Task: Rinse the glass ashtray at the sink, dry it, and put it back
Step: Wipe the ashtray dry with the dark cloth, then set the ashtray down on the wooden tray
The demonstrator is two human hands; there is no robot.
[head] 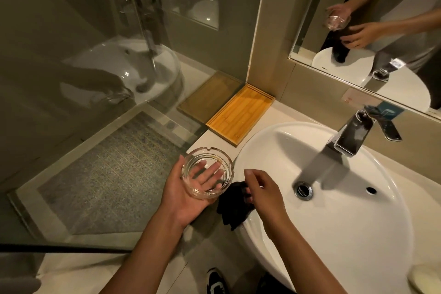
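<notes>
A round clear glass ashtray [207,172] with notched rim rests upright on the palm of my left hand [188,196], held above the counter's left end, just left of the sink. My right hand [262,194] pinches a black cloth [232,207] that drapes over the front-left rim of the white sink [358,234]. The cloth hangs just below and to the right of the ashtray, apart from it. The chrome tap [350,136] stands at the sink's back; I cannot tell whether water runs.
A bamboo tray [241,114] lies on the counter behind the ashtray, against the wall corner. A glass shower screen [95,79] borders the counter on the left. The mirror [381,31] above shows my hands. A pale soap dish [427,279] sits at the right front.
</notes>
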